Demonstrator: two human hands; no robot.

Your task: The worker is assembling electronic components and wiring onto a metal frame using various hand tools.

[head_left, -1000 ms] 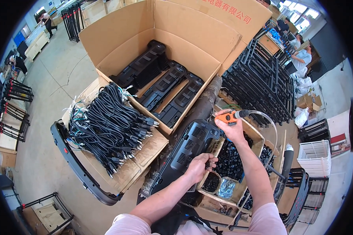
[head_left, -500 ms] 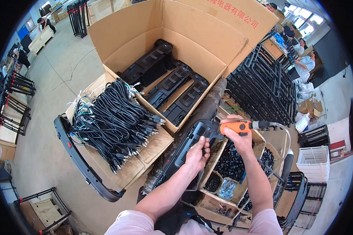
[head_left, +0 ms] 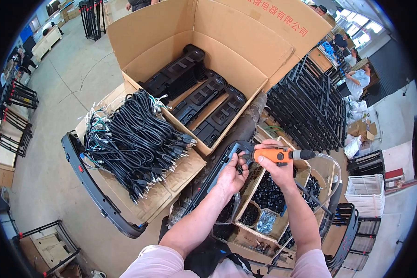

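Observation:
My right hand [head_left: 282, 172] is wrapped round an orange air screwdriver [head_left: 274, 154], with a clear hose at its back end. The tool lies nearly level and its tip points left, at the upper end of a long black plastic housing [head_left: 209, 180]. Close by the tip is my left hand [head_left: 231, 177], its fingers curled in over small dark pieces, too small to tell for sure. Partly hidden by my left hand and forearm, the housing rests slantwise on a worn, dark padded support [head_left: 255, 111].
Bundled black power cords [head_left: 134, 139] cover a cardboard sheet at left, beside a curved black frame part [head_left: 90, 185]. Ahead, a large carton [head_left: 236, 51] holds several black housings. Parts bins [head_left: 236, 222] hold small black fittings. Black frames [head_left: 306, 106] stand stacked at right; people work beyond.
My left hand has moved up along the housing toward the screwdriver's tip. The screwdriver has shifted slightly down and tilted a little, with my right hand still round it.

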